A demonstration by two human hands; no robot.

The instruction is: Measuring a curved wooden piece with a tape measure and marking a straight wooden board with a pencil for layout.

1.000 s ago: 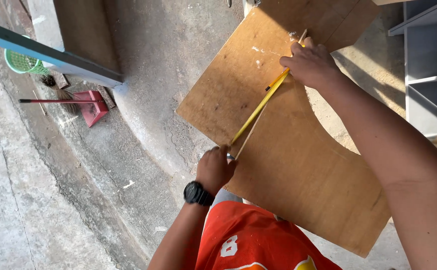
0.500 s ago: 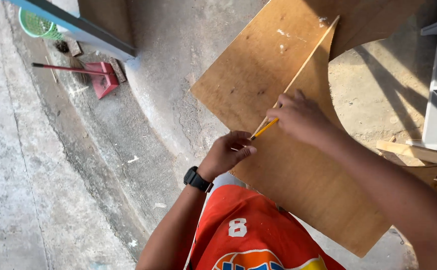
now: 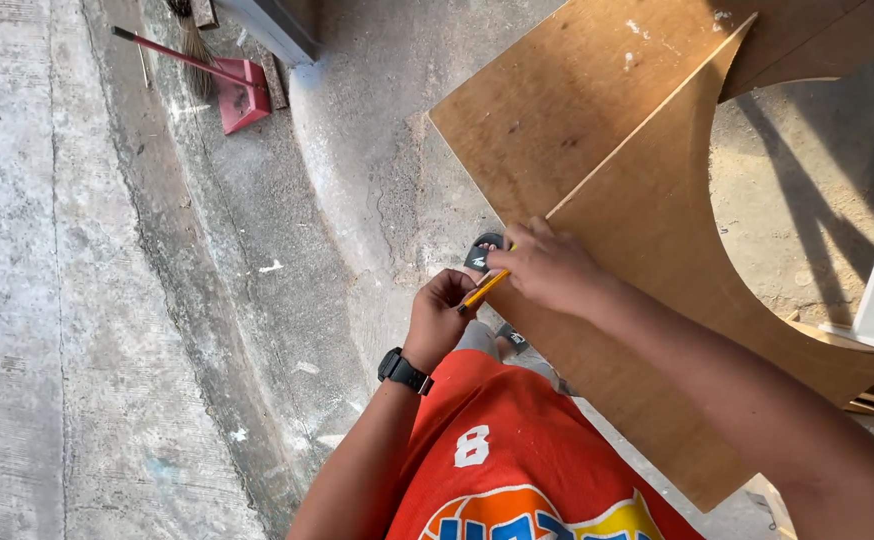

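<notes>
While the right hand (image 3: 547, 268) grips a yellow pencil (image 3: 481, 291) at centre frame, the left hand (image 3: 439, 318) curls closed just below it, perhaps pinching its tip, beside the plywood sheet (image 3: 647, 230).

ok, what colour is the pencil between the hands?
Yellow: the pencil shows best in the head view, held by the right hand near the left hand.

Matt brown plywood sheet (image 3: 647, 230) over rough grey concrete floor (image 3: 157, 300).

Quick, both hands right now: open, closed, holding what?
Left hand: closed, fingers curled at the near end of the yellow pencil.
Right hand: closed on the pencil, over the plywood board.
</notes>
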